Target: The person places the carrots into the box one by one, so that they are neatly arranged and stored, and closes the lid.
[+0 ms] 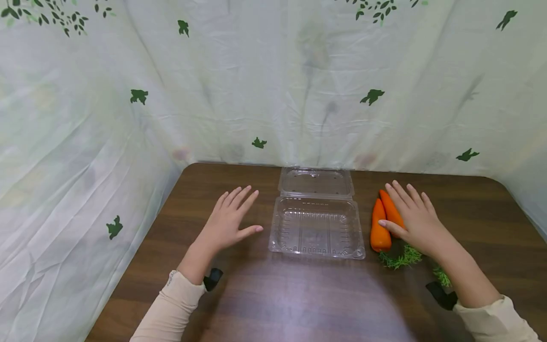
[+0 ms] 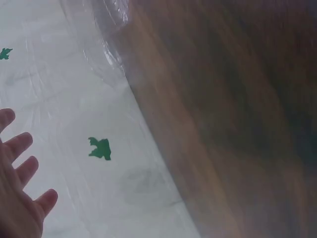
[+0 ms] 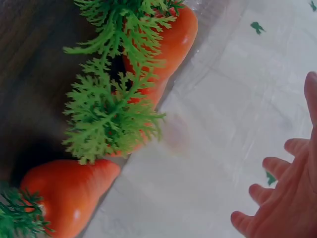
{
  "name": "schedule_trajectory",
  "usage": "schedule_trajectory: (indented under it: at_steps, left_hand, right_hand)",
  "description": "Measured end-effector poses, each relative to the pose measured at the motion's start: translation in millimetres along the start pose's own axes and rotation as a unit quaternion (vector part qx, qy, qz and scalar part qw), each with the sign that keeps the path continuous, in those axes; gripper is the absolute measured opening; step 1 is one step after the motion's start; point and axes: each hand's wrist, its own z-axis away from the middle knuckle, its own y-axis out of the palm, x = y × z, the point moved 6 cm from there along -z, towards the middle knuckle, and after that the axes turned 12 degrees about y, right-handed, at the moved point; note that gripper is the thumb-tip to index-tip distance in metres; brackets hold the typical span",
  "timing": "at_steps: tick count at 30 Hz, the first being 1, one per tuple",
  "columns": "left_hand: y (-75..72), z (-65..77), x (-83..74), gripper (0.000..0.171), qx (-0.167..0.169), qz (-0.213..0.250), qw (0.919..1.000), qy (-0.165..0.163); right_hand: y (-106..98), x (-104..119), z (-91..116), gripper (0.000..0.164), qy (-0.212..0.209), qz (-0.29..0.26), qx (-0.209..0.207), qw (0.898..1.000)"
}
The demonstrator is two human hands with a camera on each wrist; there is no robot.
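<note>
My left hand (image 1: 228, 221) is held over the table left of a transparent plastic clamshell box (image 1: 316, 232), fingers spread and holding nothing. The box lies opened flat, its lid (image 1: 315, 183) hinged back toward the curtain. On the right, my right hand (image 1: 416, 221) hovers with spread fingers above orange carrots, partly covering them in the head view. One carrot (image 1: 379, 231) lies nearest the box, with a second carrot (image 1: 388, 204) beside it. Feathery green carrot tops (image 1: 401, 257) show below that hand. From the right wrist, a carrot (image 3: 64, 198) and leafy greens (image 3: 106, 111) appear close up.
The brown wooden table (image 1: 290, 304) has rounded far corners. A pale curtain (image 1: 231, 85) with green leaf and bird prints hangs behind it and at both sides. Black straps circle both wrists, such as the left strap (image 1: 212, 279).
</note>
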Motion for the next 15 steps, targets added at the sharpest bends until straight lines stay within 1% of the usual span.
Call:
schedule_trajectory:
  at_steps: [4, 9, 12, 15]
  left_hand:
    - [4.2, 0.4, -4.1, 0.076, -0.029, 0.034, 0.9989, -0.013]
    - [9.4, -0.2, -11.9, 0.07, -0.062, 0.084, 0.9939, -0.036]
    - [14.0, -0.8, -17.3, 0.067, -0.075, 0.116, 0.9893, -0.048]
    - [20.5, -0.6, -21.3, 0.064, -0.082, 0.155, 0.982, -0.07]
  right_hand:
    - [-3, -3, 2, 0.081, -0.007, -0.024, -0.02, 0.999]
    - [-7, -9, 7, 0.081, -0.013, -0.05, -0.046, 0.998]
    - [-7, -14, 10, 0.08, -0.002, -0.071, -0.054, 0.996]
    - [-7, -21, 14, 0.077, 0.02, -0.101, -0.059, 0.993]
